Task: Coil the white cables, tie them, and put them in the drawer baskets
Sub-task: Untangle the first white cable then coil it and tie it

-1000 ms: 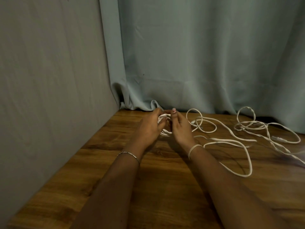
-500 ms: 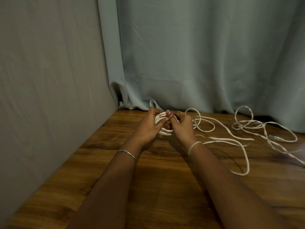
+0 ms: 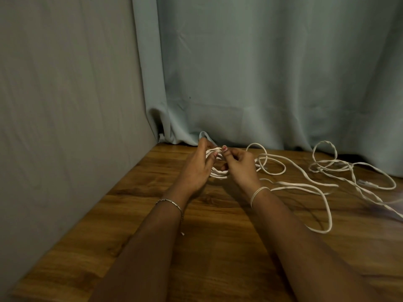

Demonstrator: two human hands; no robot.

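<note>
A small coil of white cable (image 3: 218, 173) hangs between my two hands above the wooden table, near its far left corner. My left hand (image 3: 196, 168) grips the coil's left side with curled fingers. My right hand (image 3: 241, 168) pinches the cable at the coil's top and right side. The uncoiled rest of this cable (image 3: 305, 186) trails in loose loops to the right across the table. A second tangle of white cable (image 3: 340, 168) lies further right. A thin white band (image 3: 258, 192) sits round my right wrist.
The wooden table (image 3: 218, 247) meets a grey wall (image 3: 65, 127) on the left and a pale blue curtain (image 3: 261, 73) at the back. No drawer or basket is in view. A silver bracelet (image 3: 170, 202) is on my left wrist.
My hands have shifted slightly and drawn a little apart, the right hand turning the cable round the coil. The loose loop on the table has been pulled a bit closer.
</note>
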